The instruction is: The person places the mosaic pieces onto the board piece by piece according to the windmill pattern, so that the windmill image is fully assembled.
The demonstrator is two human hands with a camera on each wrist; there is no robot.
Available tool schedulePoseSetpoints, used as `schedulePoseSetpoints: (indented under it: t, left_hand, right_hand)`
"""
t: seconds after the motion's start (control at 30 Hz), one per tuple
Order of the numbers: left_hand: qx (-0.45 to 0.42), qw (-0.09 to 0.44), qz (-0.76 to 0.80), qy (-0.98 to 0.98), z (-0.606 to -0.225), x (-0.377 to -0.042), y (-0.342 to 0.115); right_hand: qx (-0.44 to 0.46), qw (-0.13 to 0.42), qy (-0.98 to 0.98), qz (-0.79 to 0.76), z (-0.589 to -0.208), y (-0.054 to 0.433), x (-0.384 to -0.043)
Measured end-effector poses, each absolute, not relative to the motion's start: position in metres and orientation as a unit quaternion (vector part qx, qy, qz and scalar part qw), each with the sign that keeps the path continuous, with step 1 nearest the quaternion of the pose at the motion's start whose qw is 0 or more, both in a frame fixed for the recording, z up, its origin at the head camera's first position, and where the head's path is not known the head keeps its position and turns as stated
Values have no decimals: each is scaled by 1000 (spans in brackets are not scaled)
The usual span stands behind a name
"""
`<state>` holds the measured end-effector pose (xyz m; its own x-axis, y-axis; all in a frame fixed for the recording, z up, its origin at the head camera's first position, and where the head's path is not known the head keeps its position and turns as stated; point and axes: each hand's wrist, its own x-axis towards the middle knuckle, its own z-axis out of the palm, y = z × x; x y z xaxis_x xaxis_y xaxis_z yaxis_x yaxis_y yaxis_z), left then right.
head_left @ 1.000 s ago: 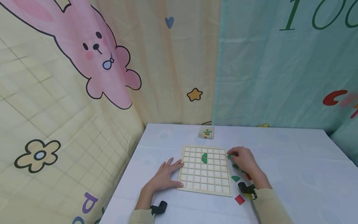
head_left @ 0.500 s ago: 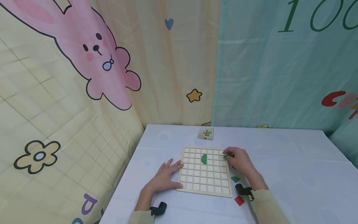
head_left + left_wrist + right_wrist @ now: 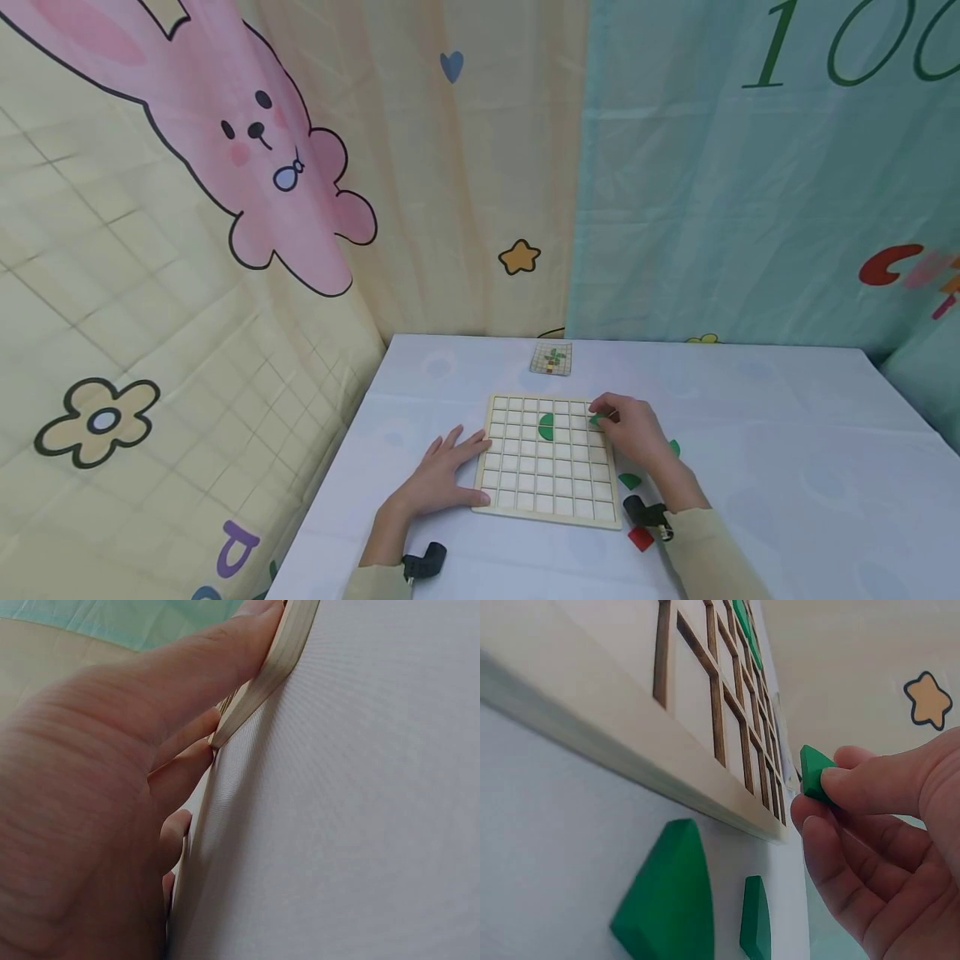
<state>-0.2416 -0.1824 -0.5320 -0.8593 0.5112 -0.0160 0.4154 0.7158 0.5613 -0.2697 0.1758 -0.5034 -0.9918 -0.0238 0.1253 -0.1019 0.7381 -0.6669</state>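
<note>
My left hand [image 3: 442, 475] lies with spread fingers along the left edge of a wooden grid board [image 3: 527, 481]. The left wrist view shows the thumb and fingers against the board's side [image 3: 259, 694]. Over the board's upper right part, my right hand [image 3: 637, 429] pinches a green quarter-circle block [image 3: 814, 771] between thumb and fingers. Two more green blocks [image 3: 546, 433] sit in adjoining cells of the grid, together forming a half circle. Close to the board's right side lies a loose green block [image 3: 629, 481], seen large in the right wrist view.
A small pattern card [image 3: 550, 359] lies behind the board. To the board's right are a red square block [image 3: 641, 539] and another green block [image 3: 675, 447], partly behind the right forearm. Printed curtains [image 3: 735, 208] stand at the table's back edge.
My right hand has lifted a green block from the table right of the board and carried it left over the grid's edge. The left hand stays put.
</note>
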Motion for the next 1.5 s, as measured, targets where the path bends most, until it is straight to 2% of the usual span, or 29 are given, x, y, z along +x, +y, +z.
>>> schedulePoseSetpoints:
  t: [1.5]
  left_hand:
    - [256,74,277,923,-536,-244,-182]
  right_hand:
    - [112,70,-923,360,-510,147,-265]
